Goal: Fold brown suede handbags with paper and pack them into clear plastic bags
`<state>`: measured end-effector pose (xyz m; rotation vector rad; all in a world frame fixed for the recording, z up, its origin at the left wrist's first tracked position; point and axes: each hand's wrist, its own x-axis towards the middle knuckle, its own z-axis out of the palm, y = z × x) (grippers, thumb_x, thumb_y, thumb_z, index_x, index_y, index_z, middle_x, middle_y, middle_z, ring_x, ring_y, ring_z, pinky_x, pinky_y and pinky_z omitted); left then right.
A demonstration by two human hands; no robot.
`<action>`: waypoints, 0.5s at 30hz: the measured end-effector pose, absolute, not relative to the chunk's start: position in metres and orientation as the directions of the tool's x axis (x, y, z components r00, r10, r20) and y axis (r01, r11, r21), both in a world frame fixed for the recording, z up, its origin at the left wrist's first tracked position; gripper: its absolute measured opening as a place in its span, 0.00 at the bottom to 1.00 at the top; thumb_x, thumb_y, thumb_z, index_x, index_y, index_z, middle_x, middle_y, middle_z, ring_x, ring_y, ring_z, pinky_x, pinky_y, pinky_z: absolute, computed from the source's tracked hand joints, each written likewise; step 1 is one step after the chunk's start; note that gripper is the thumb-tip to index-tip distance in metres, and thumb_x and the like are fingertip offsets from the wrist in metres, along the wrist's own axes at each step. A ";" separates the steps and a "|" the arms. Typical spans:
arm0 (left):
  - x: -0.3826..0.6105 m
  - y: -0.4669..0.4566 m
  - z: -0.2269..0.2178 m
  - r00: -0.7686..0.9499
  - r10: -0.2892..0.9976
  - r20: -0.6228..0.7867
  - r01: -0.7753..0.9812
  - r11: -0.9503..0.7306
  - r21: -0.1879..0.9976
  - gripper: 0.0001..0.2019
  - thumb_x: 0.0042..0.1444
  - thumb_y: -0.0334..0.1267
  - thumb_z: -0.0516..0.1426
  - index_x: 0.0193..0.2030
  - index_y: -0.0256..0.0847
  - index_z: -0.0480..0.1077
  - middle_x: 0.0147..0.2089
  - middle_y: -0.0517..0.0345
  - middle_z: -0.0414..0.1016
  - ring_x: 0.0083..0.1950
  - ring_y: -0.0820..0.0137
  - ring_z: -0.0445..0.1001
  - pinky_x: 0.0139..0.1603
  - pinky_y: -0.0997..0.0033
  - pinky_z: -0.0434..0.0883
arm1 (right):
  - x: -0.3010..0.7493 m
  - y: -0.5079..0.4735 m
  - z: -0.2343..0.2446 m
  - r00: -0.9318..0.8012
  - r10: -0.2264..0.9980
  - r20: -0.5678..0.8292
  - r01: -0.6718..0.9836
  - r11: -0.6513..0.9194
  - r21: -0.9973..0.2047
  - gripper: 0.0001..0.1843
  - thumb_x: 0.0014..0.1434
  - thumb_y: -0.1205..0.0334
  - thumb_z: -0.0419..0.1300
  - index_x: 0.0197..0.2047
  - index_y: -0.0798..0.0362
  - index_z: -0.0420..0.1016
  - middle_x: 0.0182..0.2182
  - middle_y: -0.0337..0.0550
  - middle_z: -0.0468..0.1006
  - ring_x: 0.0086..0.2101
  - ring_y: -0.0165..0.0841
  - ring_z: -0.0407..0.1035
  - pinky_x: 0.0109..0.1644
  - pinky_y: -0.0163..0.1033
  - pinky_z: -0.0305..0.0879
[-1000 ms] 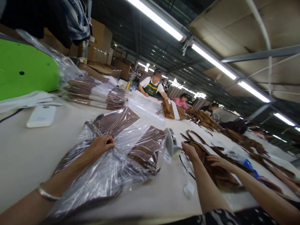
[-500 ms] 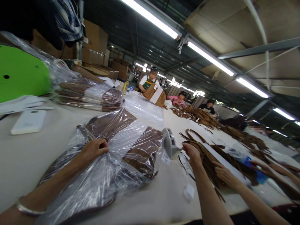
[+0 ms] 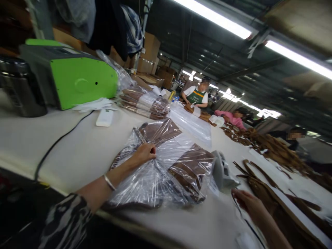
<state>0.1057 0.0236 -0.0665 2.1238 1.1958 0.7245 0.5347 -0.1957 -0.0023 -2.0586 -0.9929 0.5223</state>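
A clear plastic bag (image 3: pixel 135 193) lies on the table with a folded brown suede-like item (image 3: pixel 197 166) and a white paper band (image 3: pixel 178 147) inside. Wearing a silver bracelet, my left hand (image 3: pixel 145 153) is closed on gathered folds of this bag, over its middle. To the right stands a grey tape dispenser (image 3: pixel 223 171). Just past its nose is my right hand (image 3: pixel 247 202), fingertips pinched together. A thin dark strip or cord (image 3: pixel 246 221) runs down from those fingertips; whether they hold it, tape or something else I cannot make out.
Brown fringed pieces (image 3: pixel 277 204) lie at the right. Farther back are bagged brown goods (image 3: pixel 145 102), clear plastic sheets (image 3: pixel 192 124) and a white phone-like slab (image 3: pixel 104 118). A green machine (image 3: pixel 84 83) and dark flask (image 3: pixel 22 90) stand left, near a black cable (image 3: pixel 62 138). Co-workers sit behind.
The view has swung left, showing the whole green machine and the flask. My left hand keeps its hold on the bag. My right hand sits lower beside the dispenser. Nearby co-workers' hands left view.
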 end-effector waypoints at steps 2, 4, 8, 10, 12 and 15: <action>0.105 0.021 -0.064 0.437 0.884 0.165 0.570 -0.414 0.710 0.05 0.47 0.34 0.62 0.32 0.40 0.72 0.32 0.61 0.75 0.36 0.69 0.72 0.37 0.73 0.63 | 0.490 -0.166 0.020 0.349 0.929 -0.119 0.517 -0.297 -0.803 0.20 0.44 0.42 0.67 0.27 0.52 0.80 0.23 0.44 0.75 0.23 0.34 0.65 0.27 0.38 0.62; 0.105 0.019 -0.061 0.427 0.890 0.160 0.583 -0.407 0.703 0.05 0.48 0.34 0.62 0.33 0.40 0.71 0.33 0.61 0.75 0.36 0.69 0.72 0.37 0.73 0.63 | 0.426 -0.132 0.039 0.074 0.986 -0.146 0.607 -0.161 -0.778 0.18 0.51 0.45 0.66 0.29 0.53 0.81 0.25 0.43 0.76 0.27 0.33 0.67 0.31 0.36 0.63; 0.105 0.016 -0.059 0.420 0.892 0.168 0.598 -0.412 0.687 0.06 0.48 0.34 0.63 0.33 0.40 0.72 0.32 0.61 0.76 0.35 0.69 0.72 0.36 0.73 0.63 | 0.300 -0.064 0.042 -0.320 0.899 -0.299 0.661 -0.014 -0.751 0.12 0.53 0.54 0.63 0.26 0.53 0.81 0.23 0.40 0.78 0.24 0.31 0.68 0.28 0.33 0.62; 0.106 0.018 -0.062 0.418 0.891 0.178 0.604 -0.419 0.678 0.05 0.48 0.35 0.63 0.33 0.40 0.72 0.32 0.60 0.76 0.36 0.68 0.72 0.37 0.72 0.63 | 0.264 -0.034 0.028 -0.348 0.856 -0.381 0.777 0.036 -0.628 0.11 0.54 0.58 0.62 0.24 0.53 0.79 0.21 0.37 0.78 0.23 0.30 0.68 0.26 0.31 0.61; 0.107 0.019 -0.066 0.408 0.893 0.189 0.613 -0.421 0.669 0.04 0.50 0.35 0.62 0.33 0.40 0.72 0.33 0.59 0.76 0.38 0.67 0.73 0.40 0.71 0.64 | 0.246 -0.010 0.015 -0.284 0.826 -0.487 0.911 0.074 -0.406 0.09 0.52 0.63 0.63 0.21 0.53 0.77 0.19 0.35 0.77 0.23 0.29 0.70 0.26 0.29 0.62; 0.108 0.019 -0.070 0.393 0.897 0.203 0.626 -0.423 0.655 0.02 0.53 0.34 0.60 0.34 0.41 0.73 0.37 0.56 0.77 0.42 0.64 0.73 0.44 0.68 0.65 | 0.235 0.012 0.006 -0.166 0.792 -0.588 0.984 0.092 -0.153 0.08 0.46 0.67 0.65 0.18 0.52 0.75 0.17 0.35 0.75 0.24 0.31 0.73 0.26 0.29 0.64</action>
